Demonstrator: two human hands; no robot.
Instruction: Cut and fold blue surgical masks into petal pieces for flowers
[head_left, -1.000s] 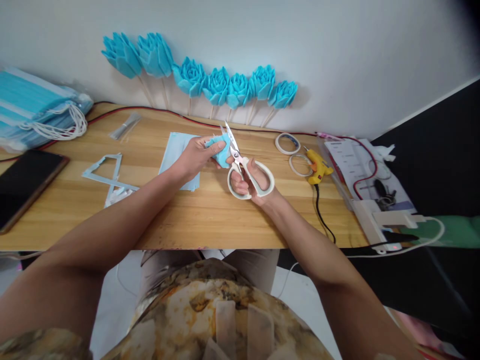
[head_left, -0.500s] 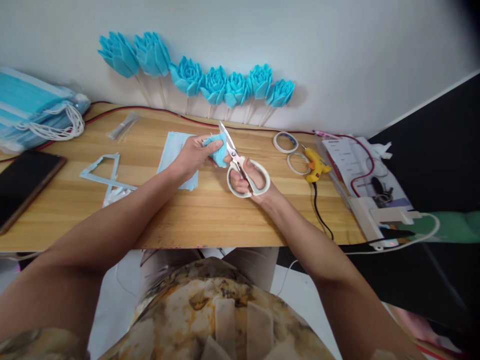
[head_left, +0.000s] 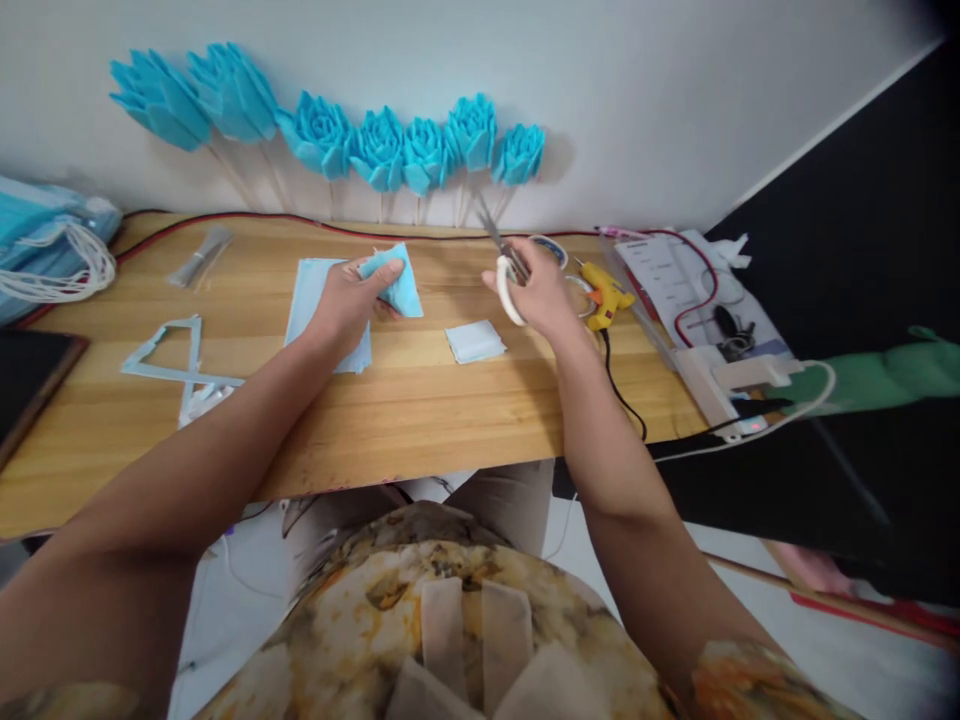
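My left hand point(head_left: 349, 305) pinches a folded piece of blue fabric point(head_left: 401, 285) between thumb and fingers, above a light blue sheet stack point(head_left: 307, 290) on the table. My right hand point(head_left: 536, 285) holds scissors point(head_left: 510, 290) with white handles, their blades pointing up and left toward the wall, away from the fabric. Between the two hands lies a small pale square piece point(head_left: 475, 342), flat on the wood.
Several blue fabric flowers point(head_left: 379, 150) on sticks lean on the wall. To the right are a yellow glue gun point(head_left: 604, 295), a tape roll point(head_left: 551, 248) and a power strip point(head_left: 720, 395). Left lie cut strips point(head_left: 161, 370), face masks point(head_left: 45, 240) and a phone point(head_left: 34, 385).
The scissors have moved right, away from the fabric, with my right hand. A small pale square now lies on the table between my hands. The whole view has shifted.
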